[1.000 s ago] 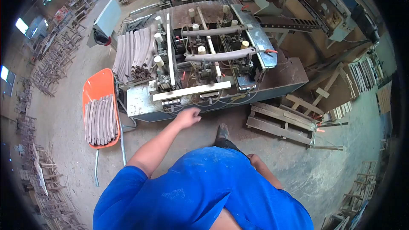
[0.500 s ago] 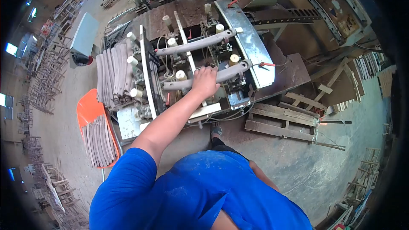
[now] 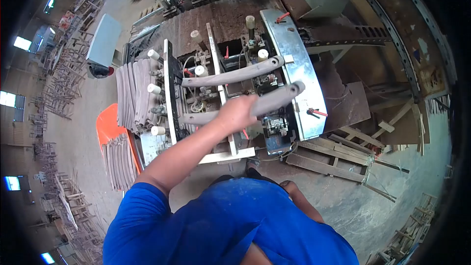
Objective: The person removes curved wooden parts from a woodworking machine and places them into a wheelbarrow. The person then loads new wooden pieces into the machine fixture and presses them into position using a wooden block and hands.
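My left hand [image 3: 237, 113] is closed around the middle of the nearer curved wooden piece [image 3: 275, 100], which lies across the machine and is slightly blurred. Its right end, with a hole, reaches the edge of the shiny metal plate [image 3: 302, 81]. Beyond it, a second curved piece [image 3: 233, 76] rests on the machine fixture, with no hand on it. Pale cylinders and a long light strip [image 3: 170, 91] stand left of the pieces. My right hand [image 3: 289, 186] hangs low beside my body, partly hidden by the blue shirt, its fingers not clear.
A stack of curved pieces [image 3: 133, 93] lies at the machine's left. More pieces sit in an orange wheelbarrow [image 3: 106, 120] below it. A wooden pallet [image 3: 326, 164] is on the floor at the right. Red-handled clamps stick up from the metal plate.
My left hand has reached forward from the machine's front edge and taken hold of the nearer curved piece, whose right end has shifted up over the fixture. The view has moved closer to the machine.
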A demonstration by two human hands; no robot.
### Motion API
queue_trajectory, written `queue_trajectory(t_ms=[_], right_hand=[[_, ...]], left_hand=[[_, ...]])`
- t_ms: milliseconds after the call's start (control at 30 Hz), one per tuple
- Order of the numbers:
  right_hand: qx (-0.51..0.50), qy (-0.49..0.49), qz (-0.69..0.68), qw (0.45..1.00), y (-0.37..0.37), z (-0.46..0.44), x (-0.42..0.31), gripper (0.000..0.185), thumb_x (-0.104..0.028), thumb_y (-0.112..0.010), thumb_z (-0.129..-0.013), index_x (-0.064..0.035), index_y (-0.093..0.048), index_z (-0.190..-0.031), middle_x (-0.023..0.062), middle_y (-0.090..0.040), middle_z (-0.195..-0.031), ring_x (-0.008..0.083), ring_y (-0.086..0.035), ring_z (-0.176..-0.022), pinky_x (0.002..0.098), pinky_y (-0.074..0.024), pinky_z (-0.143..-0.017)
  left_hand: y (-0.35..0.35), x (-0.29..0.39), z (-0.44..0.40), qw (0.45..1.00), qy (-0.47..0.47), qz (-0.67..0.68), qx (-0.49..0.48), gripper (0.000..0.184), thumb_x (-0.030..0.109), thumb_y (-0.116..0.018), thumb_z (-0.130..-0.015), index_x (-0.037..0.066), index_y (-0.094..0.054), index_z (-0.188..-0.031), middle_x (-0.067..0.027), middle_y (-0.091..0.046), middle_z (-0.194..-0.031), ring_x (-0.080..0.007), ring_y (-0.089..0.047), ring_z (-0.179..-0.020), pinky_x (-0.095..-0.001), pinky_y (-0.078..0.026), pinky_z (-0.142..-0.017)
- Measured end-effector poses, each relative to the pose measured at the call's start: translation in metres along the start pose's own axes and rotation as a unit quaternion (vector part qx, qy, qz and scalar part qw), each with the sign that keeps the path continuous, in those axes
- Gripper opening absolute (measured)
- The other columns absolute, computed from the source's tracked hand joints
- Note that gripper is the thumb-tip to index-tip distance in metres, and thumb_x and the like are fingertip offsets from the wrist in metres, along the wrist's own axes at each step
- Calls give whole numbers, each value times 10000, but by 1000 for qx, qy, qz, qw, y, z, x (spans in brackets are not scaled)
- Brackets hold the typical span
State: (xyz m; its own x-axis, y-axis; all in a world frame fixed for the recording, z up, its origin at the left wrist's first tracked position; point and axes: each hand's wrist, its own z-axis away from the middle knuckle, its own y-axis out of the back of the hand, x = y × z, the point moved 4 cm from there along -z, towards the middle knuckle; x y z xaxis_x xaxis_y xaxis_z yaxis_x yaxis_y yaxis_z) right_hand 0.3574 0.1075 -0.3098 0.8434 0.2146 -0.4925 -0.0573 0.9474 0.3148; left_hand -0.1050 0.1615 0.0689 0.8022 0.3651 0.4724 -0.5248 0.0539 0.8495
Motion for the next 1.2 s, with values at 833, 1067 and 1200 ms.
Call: queue_trajectory(t_ms=[833, 1067, 1200], right_hand=[[-83, 156, 53, 983, 123, 9, -230, 338, -249, -666, -959, -55, -685, -1234, 145, -731, -1147, 278, -687, -1040, 409, -540, -909], [-208, 145, -68, 965, 90, 85, -330, 420, -252, -662, -998, -35, -654, -1357, 152, -723, -1237, 277, -697, -1118, 404, -548, -965], [-223, 111, -339, 907, 71, 87, -421, 517, -326, -590, -1042, 32, -558, -1415, 216, -687, -1271, 331, -716, -1096, 449, -584, -932]], left_hand=[[102, -71, 1, 993, 7, -97, 60, 424, 206, -800, -728, 103, -642, -1108, -161, -728, -948, -385, -724, -929, -516, -572, -813], [102, -106, 169, 986, -57, -126, 93, 385, 216, -812, -710, 98, -654, -1041, -131, -710, -904, -371, -720, -893, -511, -566, -795], [98, -137, 274, 980, -86, -149, 104, 364, 174, -791, -707, 106, -649, -1035, -108, -688, -886, -358, -708, -891, -515, -552, -780]])
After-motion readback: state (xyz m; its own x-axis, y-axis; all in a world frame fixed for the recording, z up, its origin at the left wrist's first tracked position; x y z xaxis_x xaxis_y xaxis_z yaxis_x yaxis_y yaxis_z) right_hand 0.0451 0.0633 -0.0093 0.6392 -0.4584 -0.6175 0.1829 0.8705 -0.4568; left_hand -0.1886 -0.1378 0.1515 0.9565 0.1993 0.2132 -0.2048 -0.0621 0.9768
